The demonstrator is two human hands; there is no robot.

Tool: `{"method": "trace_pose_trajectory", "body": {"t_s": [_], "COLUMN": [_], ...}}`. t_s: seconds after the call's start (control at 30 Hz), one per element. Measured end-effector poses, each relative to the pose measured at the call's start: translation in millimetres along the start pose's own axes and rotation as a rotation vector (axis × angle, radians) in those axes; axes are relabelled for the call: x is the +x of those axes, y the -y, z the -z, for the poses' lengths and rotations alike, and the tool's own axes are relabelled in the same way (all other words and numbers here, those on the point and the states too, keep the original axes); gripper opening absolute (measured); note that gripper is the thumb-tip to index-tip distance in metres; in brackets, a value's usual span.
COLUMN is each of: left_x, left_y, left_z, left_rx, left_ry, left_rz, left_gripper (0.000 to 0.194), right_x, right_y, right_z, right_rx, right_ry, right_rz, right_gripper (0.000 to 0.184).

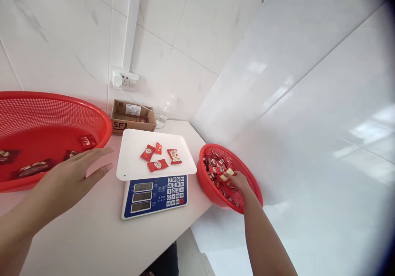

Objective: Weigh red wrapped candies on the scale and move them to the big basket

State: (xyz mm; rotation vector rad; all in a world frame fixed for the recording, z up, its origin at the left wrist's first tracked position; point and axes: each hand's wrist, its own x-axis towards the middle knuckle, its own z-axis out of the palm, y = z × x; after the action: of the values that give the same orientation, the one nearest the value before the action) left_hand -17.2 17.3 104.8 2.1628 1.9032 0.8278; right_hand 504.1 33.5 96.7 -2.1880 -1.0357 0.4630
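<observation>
My right hand (240, 182) reaches into the red plastic basket (206, 186) on the right, its fingers closed on a small cream-coloured packet (228, 172). Around it in that basket lie many red wrapped snack packets (216, 169). My left hand (72, 175) is open and empty, fingers stretched out, between the left red basket (105, 124) and the scale. On the white pan (131, 156) of the blue digital scale (132, 211) rest several small red packets (157, 165). The scale's display digits are hard to read.
Dark red packets (35, 168) lie in the left basket. Behind the scale stand an open cardboard box (135, 124) and a clear plastic bottle (163, 113). A wall socket (128, 81) holds a white plug with a cable. The white table (92, 235) ends beside the right basket.
</observation>
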Motion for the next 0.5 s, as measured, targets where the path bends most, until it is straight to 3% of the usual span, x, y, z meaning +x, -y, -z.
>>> {"method": "trace_pose_trajectory", "body": {"t_s": [0.13,0.3,0.4,0.5], "left_x": [-1,-2,-2,-2], "left_y": [1,-5,-8,-10], "left_z": [0.5,4.0,5.7,8.1], "left_rx": [0.049,0.015,-0.009,-0.025], "left_ry": [0.042,0.122,0.137,0.138], "left_rz": [0.006,0.102,0.098,0.111], "left_gripper": [0.050,0.047,0.046,0.045], "right_x": [-5,-17,-39,-64], "right_y": [19,64,99,130], "right_z": [2,-10,-34,-70], "right_rx": [0.015,0.061,0.104,0.233], "right_ry": [-0.088,-0.139,-0.007,0.245], "right_rz": [0.033,0.172,0.311,0.473], "right_gripper": [0.048,0.052,0.045,0.043]}}
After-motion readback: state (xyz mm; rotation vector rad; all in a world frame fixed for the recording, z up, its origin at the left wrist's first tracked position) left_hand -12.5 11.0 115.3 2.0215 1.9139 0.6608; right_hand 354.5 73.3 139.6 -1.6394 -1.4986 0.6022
